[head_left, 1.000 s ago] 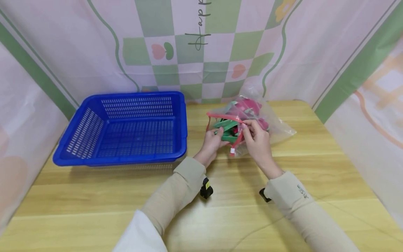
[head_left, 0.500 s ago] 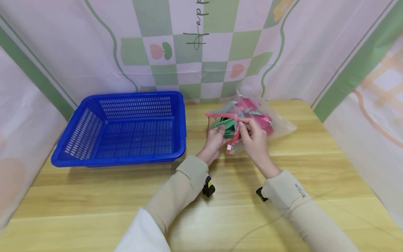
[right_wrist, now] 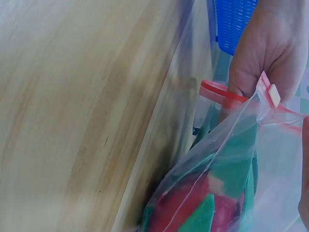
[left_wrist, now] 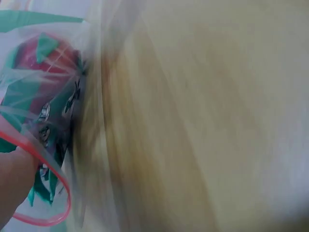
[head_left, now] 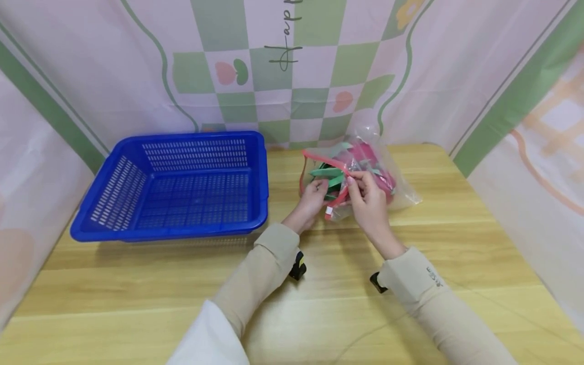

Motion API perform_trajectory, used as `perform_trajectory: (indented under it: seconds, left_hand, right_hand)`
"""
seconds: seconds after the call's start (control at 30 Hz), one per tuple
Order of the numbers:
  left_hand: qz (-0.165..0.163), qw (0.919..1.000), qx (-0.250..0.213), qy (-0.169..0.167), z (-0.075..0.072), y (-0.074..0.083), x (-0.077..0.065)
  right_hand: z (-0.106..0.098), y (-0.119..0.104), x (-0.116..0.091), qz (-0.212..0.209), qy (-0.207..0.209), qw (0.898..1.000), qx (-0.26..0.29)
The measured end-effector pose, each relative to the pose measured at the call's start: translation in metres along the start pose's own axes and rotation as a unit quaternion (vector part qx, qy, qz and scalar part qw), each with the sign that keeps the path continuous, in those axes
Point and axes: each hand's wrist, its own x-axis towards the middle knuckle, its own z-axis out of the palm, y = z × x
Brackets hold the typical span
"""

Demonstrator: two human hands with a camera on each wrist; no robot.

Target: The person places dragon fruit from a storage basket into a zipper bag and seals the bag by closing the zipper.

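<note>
A clear zip bag (head_left: 406, 195) with a red zip rim lies on the table, holding pink-red rounded things (head_left: 365, 152) with green leaf-like pieces (head_left: 325, 173). My right hand (head_left: 370, 203) pinches the bag's red edge at the near side of its spread mouth. Through that mouth my left hand (head_left: 310, 202) reaches in, thumb against a green piece; the other fingertips are mostly hidden. In the right wrist view, the left hand (right_wrist: 268, 53) dips in behind the white slider (right_wrist: 274, 95). Dark printed markings (left_wrist: 44, 116) show among the contents in the left wrist view.
A blue slotted plastic basket (head_left: 196, 230) stands left of the bag on the wooden table (head_left: 347, 314). Patterned cloth (head_left: 315, 66) hangs behind and at both sides. A thin cord lies near the right forearm.
The bag's mouth has tilted and its far corner has risen slightly. The green pieces have shifted inside, with the left hand among them. The right hand keeps its pinch on the red edge.
</note>
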Motion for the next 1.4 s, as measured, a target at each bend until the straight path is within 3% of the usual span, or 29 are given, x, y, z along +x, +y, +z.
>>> perform_trajectory:
  seconds: [0.1,0.17,0.27,0.4,0.5,0.6,0.77,0.83,0.9,1.1,1.27,1.4]
  left_hand:
    - [0.009,0.9972,0.075,0.003,-0.003,0.002,-0.001]
    - [0.025,0.9906,0.134,0.012,-0.005,0.003,-0.002]
    - [0.063,0.9745,0.215,0.014,-0.009,0.006,-0.004]
    - [0.106,0.9472,0.303,-0.001,-0.013,0.01,-0.005]
    - [0.13,0.9342,0.332,0.003,-0.014,0.01,-0.005]
    - [0.163,0.9202,0.354,0.032,-0.013,0.007,-0.003]
    - [0.235,0.8805,0.402,0.086,-0.007,0.007,-0.003]
    - [0.245,0.873,0.41,0.098,-0.005,0.008,-0.004]
    - [0.238,0.8772,0.403,0.107,-0.002,0.007,-0.004]
    - [0.207,0.9099,0.342,0.109,-0.002,0.002,-0.001]
    - [0.17,0.937,0.299,0.061,-0.01,0.001,0.001]
    - [0.139,0.9488,0.283,0.018,-0.018,0.003,-0.001]
  right_hand:
    - [0.001,0.0,0.0,-0.004,-0.008,1.0,0.0]
    - [0.001,0.001,0.0,-0.006,-0.012,1.0,0.0]
    - [0.001,0.001,0.001,-0.009,-0.012,1.0,0.0]
    - [0.0,0.001,0.002,-0.013,-0.012,1.0,-0.003]
    - [0.0,0.001,0.001,-0.009,-0.018,1.0,-0.004]
    - [0.0,0.001,0.0,-0.003,-0.024,1.0,0.001]
    - [-0.001,-0.001,0.0,0.003,-0.023,1.0,0.003]
    - [-0.002,-0.002,-0.001,0.005,-0.024,1.0,0.0]
    - [-0.002,-0.003,-0.001,0.009,-0.027,1.0,-0.001]
    - [0.002,-0.002,-0.001,0.017,-0.043,0.999,0.013]
    - [0.007,-0.001,-0.003,0.018,-0.053,0.998,0.02]
    - [0.007,0.002,-0.004,0.008,-0.045,0.999,0.006]
